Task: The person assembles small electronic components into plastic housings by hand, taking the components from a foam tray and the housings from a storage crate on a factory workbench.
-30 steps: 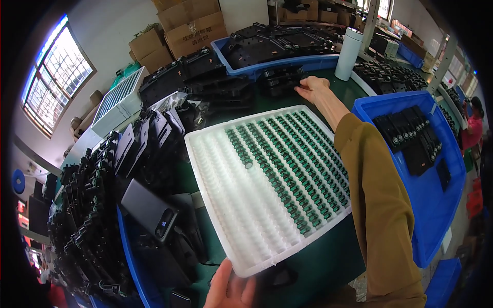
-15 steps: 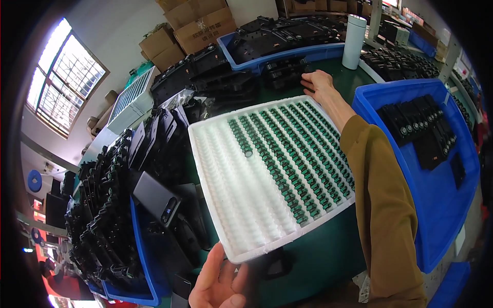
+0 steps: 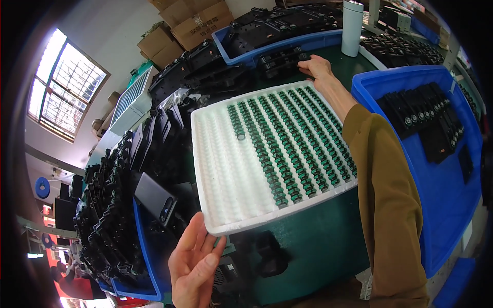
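A white foam tray (image 3: 226, 164) lies in front of me, tilted to my view. Rows of small green-and-black lens-like modules (image 3: 292, 143) fill its middle and right; the left rows are bare. My left hand (image 3: 195, 264) is open at the tray's near left corner, with fingertips against its underside and thumb apart. Past the far right corner, my right hand (image 3: 318, 69) reaches out with fingers bent and apart. Its fingertips are beside the end of a small stack of black parts (image 3: 282, 61); whether they touch it I cannot tell.
A blue bin (image 3: 426, 226) with black parts stands right; another blue tray (image 3: 236, 56) of black panels is at the back. A white bottle (image 3: 352, 31) stands there. Left are a dark grey power bank (image 3: 154, 197) and heaped black parts (image 3: 110, 220). A black piece (image 3: 272, 254) lies near.
The foam tray has shifted away from me, uncovering the black piece near the front. My left hand has followed its corner, and my right fingertips have come closer to the black stack.
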The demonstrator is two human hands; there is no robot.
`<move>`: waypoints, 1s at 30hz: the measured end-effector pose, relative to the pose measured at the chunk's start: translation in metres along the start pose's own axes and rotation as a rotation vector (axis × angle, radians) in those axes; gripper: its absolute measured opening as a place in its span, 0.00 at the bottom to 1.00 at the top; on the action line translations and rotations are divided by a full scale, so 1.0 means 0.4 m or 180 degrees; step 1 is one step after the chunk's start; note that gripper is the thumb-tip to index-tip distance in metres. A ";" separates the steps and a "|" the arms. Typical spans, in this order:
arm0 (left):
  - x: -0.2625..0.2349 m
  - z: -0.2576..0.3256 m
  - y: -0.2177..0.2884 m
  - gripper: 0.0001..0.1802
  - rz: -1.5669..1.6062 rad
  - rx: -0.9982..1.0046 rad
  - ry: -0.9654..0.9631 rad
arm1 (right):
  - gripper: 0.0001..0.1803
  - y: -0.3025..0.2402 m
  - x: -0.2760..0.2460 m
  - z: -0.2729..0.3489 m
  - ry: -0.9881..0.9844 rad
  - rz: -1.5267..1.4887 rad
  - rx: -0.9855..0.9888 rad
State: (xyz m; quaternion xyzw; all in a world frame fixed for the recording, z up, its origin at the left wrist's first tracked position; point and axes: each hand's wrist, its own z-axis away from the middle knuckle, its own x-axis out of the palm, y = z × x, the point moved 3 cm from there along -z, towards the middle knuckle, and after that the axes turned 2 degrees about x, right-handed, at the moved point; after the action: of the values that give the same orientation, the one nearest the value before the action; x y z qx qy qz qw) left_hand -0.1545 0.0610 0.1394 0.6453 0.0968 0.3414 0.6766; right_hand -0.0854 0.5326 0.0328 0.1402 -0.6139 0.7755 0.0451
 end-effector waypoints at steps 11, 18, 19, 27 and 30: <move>-0.013 -0.098 -0.062 0.36 -0.0627 -0.0051 0.0014 | 0.38 -0.001 -0.007 -0.031 0.0071 0.0166 -0.0540; -0.050 -0.136 -0.095 0.35 -0.0373 -0.0038 -0.0052 | 0.35 0.007 -0.018 -0.082 0.0124 0.0235 -0.0673; -0.056 -0.145 -0.102 0.35 -0.0373 -0.0047 -0.0035 | 0.35 0.011 -0.014 -0.090 0.0100 0.0239 -0.0758; -0.069 -0.181 -0.150 0.35 -0.1131 -0.0299 -0.0210 | 0.34 0.038 -0.023 -0.140 0.0270 0.0700 -0.1019; -0.056 -0.180 -0.147 0.30 -0.2344 0.0060 -0.0263 | 0.33 0.032 -0.032 -0.136 0.0220 0.0728 -0.1062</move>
State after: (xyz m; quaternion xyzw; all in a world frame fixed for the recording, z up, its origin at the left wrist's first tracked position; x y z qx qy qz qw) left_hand -0.1925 0.1097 0.0666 0.5866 0.2983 0.0478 0.7514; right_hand -0.0852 0.5835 0.0059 0.0334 -0.7438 0.6676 0.0003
